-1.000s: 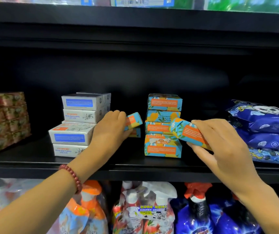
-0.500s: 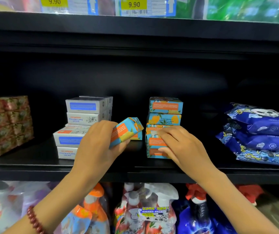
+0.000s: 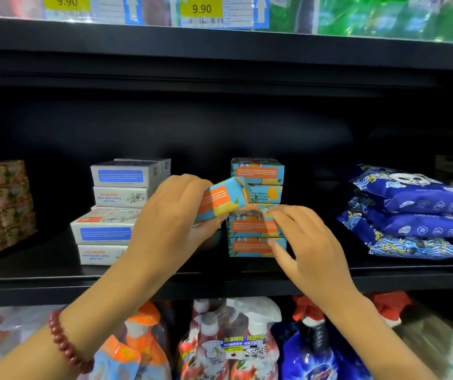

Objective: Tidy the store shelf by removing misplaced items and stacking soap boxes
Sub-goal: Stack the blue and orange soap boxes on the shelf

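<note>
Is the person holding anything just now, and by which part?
The left hand grips a blue-and-orange soap box by its lower left end, so it sits tilted. The right hand holds nothing; its fingers only touch the front of the stack.

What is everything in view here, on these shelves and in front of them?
stacked soap boxes: four, orange-blue, middle shelf centre
held soap box: one, orange-blue, tilted before the stack
white soap boxes: at least four, white-blue, left of centre
floral boxes: count unclear, red-green, far left
packets: three, dark blue, right
price tags: two, yellow, upper shelf edge
spray bottles: several, mixed colours, below
bracelet: one, red, left wrist
left hand: grips held soap box
right hand: touches stack's lower boxes
</note>
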